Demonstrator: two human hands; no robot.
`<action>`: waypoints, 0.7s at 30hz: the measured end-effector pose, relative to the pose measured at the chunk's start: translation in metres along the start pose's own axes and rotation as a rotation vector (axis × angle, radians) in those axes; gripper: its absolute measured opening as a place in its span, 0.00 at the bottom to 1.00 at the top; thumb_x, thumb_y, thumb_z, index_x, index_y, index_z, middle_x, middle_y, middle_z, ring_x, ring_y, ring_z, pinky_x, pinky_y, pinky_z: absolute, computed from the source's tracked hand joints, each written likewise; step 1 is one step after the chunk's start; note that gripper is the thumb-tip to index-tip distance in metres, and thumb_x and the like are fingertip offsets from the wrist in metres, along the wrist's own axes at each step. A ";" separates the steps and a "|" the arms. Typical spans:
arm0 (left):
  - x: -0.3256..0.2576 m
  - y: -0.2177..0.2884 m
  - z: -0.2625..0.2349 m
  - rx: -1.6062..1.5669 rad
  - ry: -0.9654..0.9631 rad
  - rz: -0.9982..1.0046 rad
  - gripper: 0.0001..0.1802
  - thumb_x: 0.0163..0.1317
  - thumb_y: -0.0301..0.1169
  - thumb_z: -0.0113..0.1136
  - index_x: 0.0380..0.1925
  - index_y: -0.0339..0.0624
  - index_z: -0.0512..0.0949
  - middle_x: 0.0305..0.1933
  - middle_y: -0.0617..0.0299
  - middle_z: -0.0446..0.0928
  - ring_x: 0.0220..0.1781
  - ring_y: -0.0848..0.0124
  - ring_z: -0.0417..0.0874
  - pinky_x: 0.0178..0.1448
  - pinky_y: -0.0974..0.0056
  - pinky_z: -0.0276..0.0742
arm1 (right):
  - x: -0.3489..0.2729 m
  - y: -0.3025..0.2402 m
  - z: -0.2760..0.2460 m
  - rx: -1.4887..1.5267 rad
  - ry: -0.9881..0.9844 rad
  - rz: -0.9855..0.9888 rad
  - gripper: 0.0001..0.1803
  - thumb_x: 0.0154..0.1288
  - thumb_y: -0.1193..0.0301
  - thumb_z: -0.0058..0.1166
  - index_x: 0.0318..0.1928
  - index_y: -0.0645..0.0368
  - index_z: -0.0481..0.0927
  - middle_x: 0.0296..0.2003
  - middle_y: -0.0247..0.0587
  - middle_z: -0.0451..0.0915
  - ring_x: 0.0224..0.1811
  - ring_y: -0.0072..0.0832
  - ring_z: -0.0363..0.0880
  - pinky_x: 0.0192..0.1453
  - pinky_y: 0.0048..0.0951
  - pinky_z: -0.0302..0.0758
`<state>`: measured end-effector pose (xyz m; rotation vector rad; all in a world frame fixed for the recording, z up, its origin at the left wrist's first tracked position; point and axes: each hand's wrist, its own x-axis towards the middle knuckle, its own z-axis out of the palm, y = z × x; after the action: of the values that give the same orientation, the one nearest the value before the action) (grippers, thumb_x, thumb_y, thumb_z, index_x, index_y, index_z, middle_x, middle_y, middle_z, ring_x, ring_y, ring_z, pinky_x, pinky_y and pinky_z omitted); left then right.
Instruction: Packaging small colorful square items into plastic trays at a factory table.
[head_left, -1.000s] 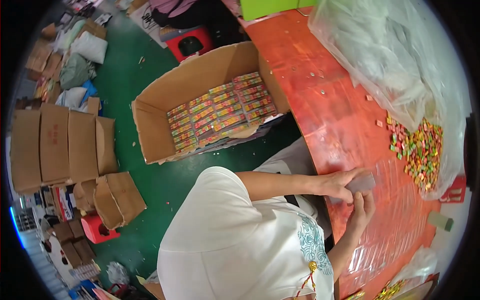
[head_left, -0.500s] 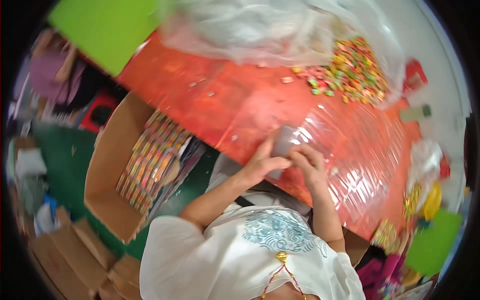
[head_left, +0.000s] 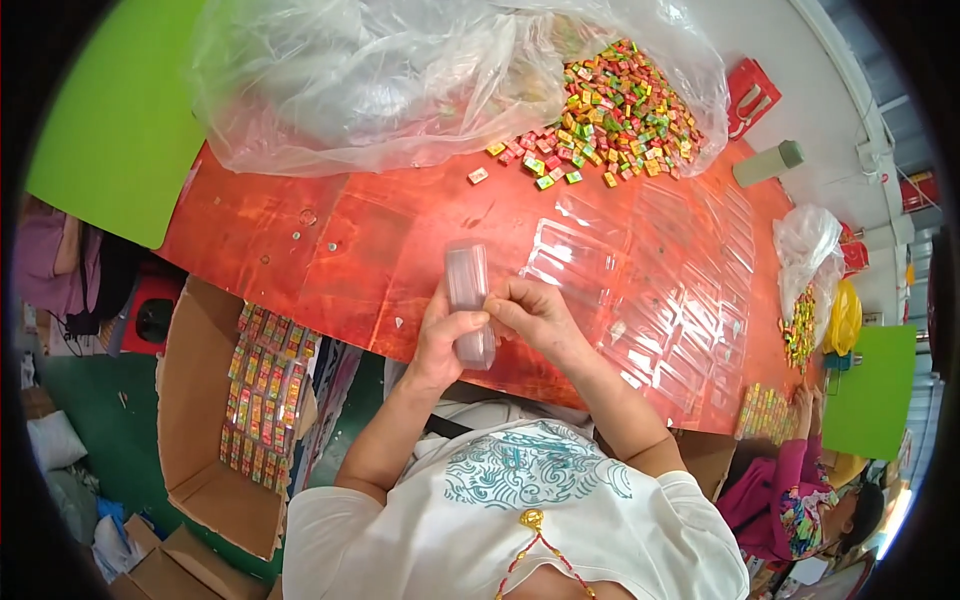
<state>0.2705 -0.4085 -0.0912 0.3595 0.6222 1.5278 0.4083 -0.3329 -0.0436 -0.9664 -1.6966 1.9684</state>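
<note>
A fisheye view looks down from a person's head; black rim cuts off every corner, and the person's white printed shirt (head_left: 520, 510) fills the lower centre, hiding their lap and the near table edge.

At the centre of the frame both hands grip a narrow clear plastic tray (head_left: 468, 300), held upright just above the near edge of the orange table (head_left: 330, 250). The left hand (head_left: 445, 340) wraps its lower part, thumb across the front; the right hand (head_left: 535, 315) pinches its side with closed fingers. What the tray holds is hard to make out.

To the right of the hands, flat clear plastic trays (head_left: 660, 300) lie in overlapping rows, their outlines nearly lost in glare. In the upper centre a heap of small bright wrapped candies (head_left: 610, 105) spills from a large crumpled clear bag (head_left: 380, 80). A red box (head_left: 750, 95) and a pale green bottle (head_left: 768, 163) sit upper right.

At the lower left, beside the table, an open cardboard box (head_left: 190, 400) holds rows of filled colourful packs (head_left: 262, 390). A green panel (head_left: 110, 130) fills the upper left.

At the lower right another person in pink (head_left: 780, 495) reaches toward packs at the table's corner, partly cut off.
</note>
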 end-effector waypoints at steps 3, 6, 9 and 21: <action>0.006 0.001 -0.004 0.047 0.018 0.018 0.31 0.52 0.28 0.58 0.58 0.42 0.63 0.43 0.58 0.74 0.38 0.69 0.80 0.39 0.64 0.81 | 0.010 -0.002 0.002 0.056 0.053 0.004 0.09 0.69 0.68 0.54 0.35 0.61 0.78 0.23 0.28 0.74 0.24 0.14 0.72 0.27 0.18 0.68; 0.009 0.006 0.000 0.154 0.003 0.071 0.34 0.53 0.27 0.57 0.61 0.42 0.60 0.43 0.58 0.73 0.39 0.70 0.78 0.43 0.64 0.77 | 0.016 0.001 0.001 0.065 0.033 0.002 0.07 0.68 0.69 0.55 0.36 0.60 0.77 0.24 0.28 0.74 0.25 0.14 0.72 0.28 0.18 0.68; 0.011 0.007 0.002 0.168 0.000 0.076 0.34 0.53 0.27 0.57 0.62 0.42 0.59 0.43 0.58 0.72 0.39 0.70 0.78 0.44 0.63 0.77 | 0.021 0.001 -0.003 0.069 0.025 0.049 0.07 0.67 0.69 0.56 0.36 0.59 0.77 0.25 0.28 0.75 0.25 0.14 0.73 0.28 0.18 0.69; 0.009 0.011 -0.002 -0.023 -0.062 0.053 0.28 0.54 0.27 0.56 0.57 0.40 0.64 0.38 0.54 0.76 0.35 0.64 0.82 0.38 0.61 0.81 | 0.022 -0.007 -0.006 0.163 -0.005 0.040 0.07 0.67 0.71 0.54 0.33 0.62 0.79 0.24 0.32 0.77 0.24 0.18 0.75 0.30 0.21 0.73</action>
<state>0.2592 -0.3992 -0.0879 0.4068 0.5502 1.5669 0.3961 -0.3131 -0.0429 -0.9432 -1.5026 2.0988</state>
